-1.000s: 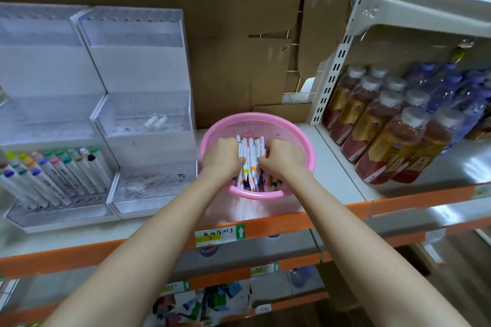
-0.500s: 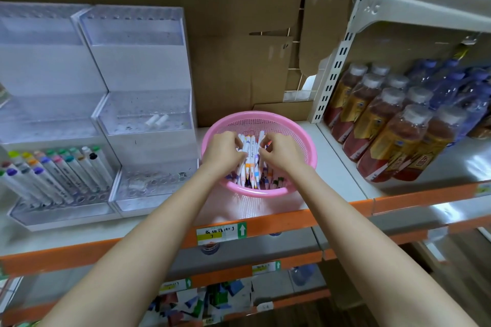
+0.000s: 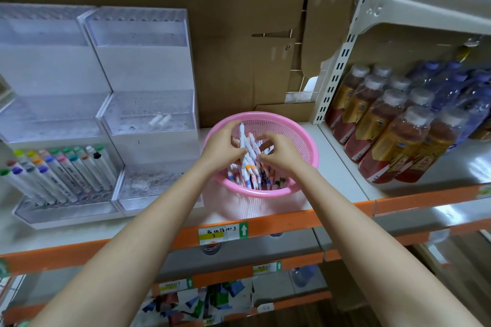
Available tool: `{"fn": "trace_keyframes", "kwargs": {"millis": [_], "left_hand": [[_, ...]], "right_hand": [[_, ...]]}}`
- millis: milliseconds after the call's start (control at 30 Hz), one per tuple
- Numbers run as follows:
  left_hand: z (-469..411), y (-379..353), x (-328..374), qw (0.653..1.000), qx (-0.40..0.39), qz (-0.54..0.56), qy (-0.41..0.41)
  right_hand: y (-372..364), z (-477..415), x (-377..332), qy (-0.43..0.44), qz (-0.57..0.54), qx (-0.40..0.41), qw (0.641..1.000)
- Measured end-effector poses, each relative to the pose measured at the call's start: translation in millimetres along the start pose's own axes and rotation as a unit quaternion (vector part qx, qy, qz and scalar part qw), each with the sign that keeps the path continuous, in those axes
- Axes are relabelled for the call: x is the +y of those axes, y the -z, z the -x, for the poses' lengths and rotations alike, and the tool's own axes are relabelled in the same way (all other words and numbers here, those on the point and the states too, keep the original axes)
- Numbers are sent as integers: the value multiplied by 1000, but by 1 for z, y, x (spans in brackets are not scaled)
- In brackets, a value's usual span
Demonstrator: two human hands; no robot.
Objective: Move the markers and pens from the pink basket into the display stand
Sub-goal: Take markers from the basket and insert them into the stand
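A pink mesh basket (image 3: 300, 138) sits on the shelf, holding several white pens and markers with coloured bands (image 3: 252, 176). Both hands are inside it. My left hand (image 3: 225, 145) grips a bunch of pens, one tilted upward above the rest. My right hand (image 3: 276, 152) pinches the same bunch from the right. To the left stands the clear tiered display stand (image 3: 148, 114). Its lowest left tier holds several markers with coloured caps (image 3: 61, 170); two white pieces lie on a middle tier.
Bottled drinks (image 3: 393, 125) fill the shelf section to the right behind a white upright post (image 3: 336, 71). Brown cardboard backs the shelf. An orange shelf edge with a price label (image 3: 223, 232) runs in front; lower shelves hold other goods.
Both hands have shifted from pressing down on the pens to gathering them. The bunch is now lifted and tilted upright, one pen sticking up by the left fingers.
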State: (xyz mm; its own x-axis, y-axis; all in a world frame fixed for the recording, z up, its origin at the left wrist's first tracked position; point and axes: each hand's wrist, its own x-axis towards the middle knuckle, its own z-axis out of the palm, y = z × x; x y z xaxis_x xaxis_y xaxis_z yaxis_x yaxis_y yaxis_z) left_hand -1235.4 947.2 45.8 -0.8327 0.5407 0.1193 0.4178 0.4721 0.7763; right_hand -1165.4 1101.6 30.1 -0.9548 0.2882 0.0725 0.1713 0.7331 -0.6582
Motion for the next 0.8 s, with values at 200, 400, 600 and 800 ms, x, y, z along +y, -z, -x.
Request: {"fn": "trace_keyframes", "kwargs": {"millis": [200, 400, 600, 800], "left_hand": [[2, 4, 2, 998, 3, 58, -14], [9, 9, 7, 991, 18, 122, -44], [21, 19, 11, 986, 79, 117, -91], [39, 37, 20, 981, 94, 99, -135]], "right_hand": [[8, 3, -4, 11, -91, 41, 995], [17, 16, -13, 32, -147, 46, 988], [25, 32, -30, 42, -135, 54, 988], [19, 44, -59, 88, -156, 138, 974]]}}
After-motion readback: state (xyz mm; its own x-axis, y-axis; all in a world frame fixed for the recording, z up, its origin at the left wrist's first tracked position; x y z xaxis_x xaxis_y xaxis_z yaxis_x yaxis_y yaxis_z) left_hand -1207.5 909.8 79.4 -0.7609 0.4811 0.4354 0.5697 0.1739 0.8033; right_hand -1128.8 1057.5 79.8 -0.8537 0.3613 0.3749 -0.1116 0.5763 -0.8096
